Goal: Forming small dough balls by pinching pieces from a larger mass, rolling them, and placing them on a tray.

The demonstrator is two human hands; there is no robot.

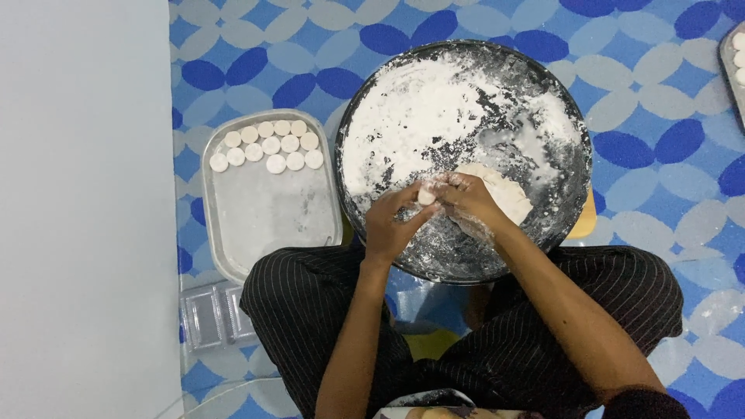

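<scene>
over the round black floured pan [543, 101], both hands, left hand [392, 225] and right hand [466, 198], pinched a small white dough ball [426, 195], best rolled gently for evenness.

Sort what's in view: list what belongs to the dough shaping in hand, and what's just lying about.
In use: small dough piece between left hand and right hand; dough lump; floured round black pan; metal tray of round dough discs.

Lying about: clear plastic containers; second tray at the right edge.
</scene>
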